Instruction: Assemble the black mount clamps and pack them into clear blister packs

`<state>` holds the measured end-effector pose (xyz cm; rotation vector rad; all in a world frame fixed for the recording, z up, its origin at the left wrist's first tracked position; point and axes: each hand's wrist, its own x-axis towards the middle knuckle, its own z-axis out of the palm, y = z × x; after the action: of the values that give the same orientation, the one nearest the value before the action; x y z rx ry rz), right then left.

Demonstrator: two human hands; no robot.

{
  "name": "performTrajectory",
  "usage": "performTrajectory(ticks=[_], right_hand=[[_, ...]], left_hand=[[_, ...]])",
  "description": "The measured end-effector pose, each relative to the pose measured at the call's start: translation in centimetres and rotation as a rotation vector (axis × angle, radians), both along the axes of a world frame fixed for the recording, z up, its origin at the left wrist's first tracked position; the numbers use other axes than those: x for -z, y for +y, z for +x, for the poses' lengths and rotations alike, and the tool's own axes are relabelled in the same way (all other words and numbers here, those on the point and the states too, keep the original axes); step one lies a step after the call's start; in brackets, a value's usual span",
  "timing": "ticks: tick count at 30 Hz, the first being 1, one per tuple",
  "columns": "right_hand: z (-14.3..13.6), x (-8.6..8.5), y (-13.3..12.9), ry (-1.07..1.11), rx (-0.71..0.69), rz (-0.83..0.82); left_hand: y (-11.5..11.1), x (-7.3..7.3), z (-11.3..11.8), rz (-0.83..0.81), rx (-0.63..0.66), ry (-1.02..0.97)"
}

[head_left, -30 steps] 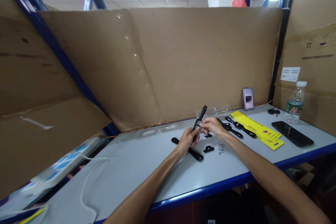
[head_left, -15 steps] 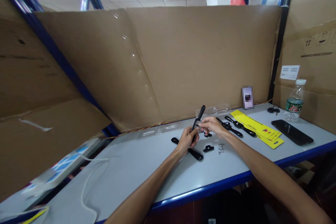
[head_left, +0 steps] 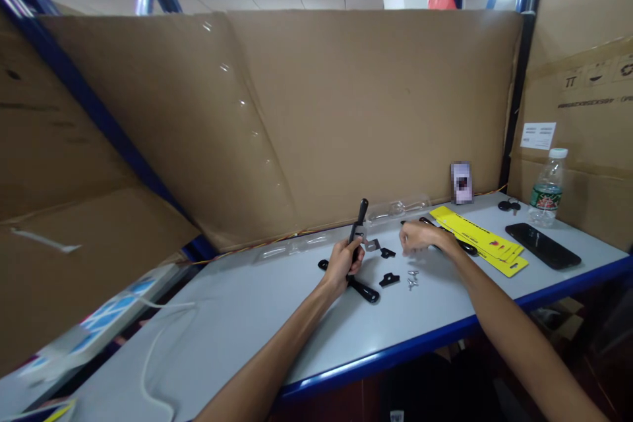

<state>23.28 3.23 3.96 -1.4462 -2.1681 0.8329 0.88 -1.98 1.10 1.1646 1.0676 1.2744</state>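
My left hand (head_left: 343,260) is closed around a black spokeshave (head_left: 362,211), its handle pointing up. A small slotted metal blade (head_left: 372,245) shows just right of these fingers; whether it lies on the table I cannot tell. Under the left hand another black spokeshave body (head_left: 364,291) lies on the table. My right hand (head_left: 418,236) is over the tabletop to the right with fingers curled down, their tips partly hidden. Two black cap pieces (head_left: 390,279) and several silver thumbscrews (head_left: 412,280) lie between the hands.
Yellow cards (head_left: 477,241) lie at right, with another spokeshave (head_left: 465,246) beside them. Farther right are a black phone (head_left: 542,246), keys (head_left: 509,205) and a water bottle (head_left: 546,190). Clear plastic packaging (head_left: 297,245) lines the cardboard back wall (head_left: 376,112). A white cable (head_left: 148,356) runs at left.
My right hand has left the spokeshave in my left hand and moved right, over the tools on the table. The slotted blade and a cap piece are now in plainer view.
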Motion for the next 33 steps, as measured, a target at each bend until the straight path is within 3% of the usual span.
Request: performTrajectory(ticks=[3, 5, 7, 9, 14, 18, 25, 28, 33], right_hand=[[0.0, -0.5, -0.4, -0.172, -0.175, -0.137], [-0.8, -0.5, -0.7, -0.213, -0.147, 0.005], [-2.1, -0.1, -1.1, -0.211, -0.03, 0.23], [-3.4, 0.7, -1.4, -0.233, 0.031, 0.314], [-4.7, 2.2, -1.3, -0.226, 0.086, 0.276], [-4.2, 2.3, -0.4, -0.215, 0.084, 0.18], [-3.8, 2.6, 0.9, 0.002, 0.092, 0.056], [-4.0, 2.1, 0.5, 0.026, 0.169, 0.147], [-5.3, 1.3, -1.1, 0.149, 0.217, 0.494]], left_hand=[[0.0, 0.1, 0.0, -0.016, -0.002, 0.007], [0.1, 0.1, 0.0, -0.021, -0.003, 0.013], [0.1, 0.2, 0.0, -0.016, -0.006, 0.018], [0.1, 0.2, 0.0, -0.014, -0.004, 0.024], [0.1, 0.3, 0.1, -0.018, 0.004, 0.047], [0.0, 0.3, 0.3, -0.001, 0.002, 0.082], [-0.2, 0.0, 0.3, -0.04, 0.031, 0.054], [-0.1, -0.1, 0.2, -0.087, 0.084, 0.001], [0.1, 0.1, 0.2, -0.178, 0.134, -0.061]])
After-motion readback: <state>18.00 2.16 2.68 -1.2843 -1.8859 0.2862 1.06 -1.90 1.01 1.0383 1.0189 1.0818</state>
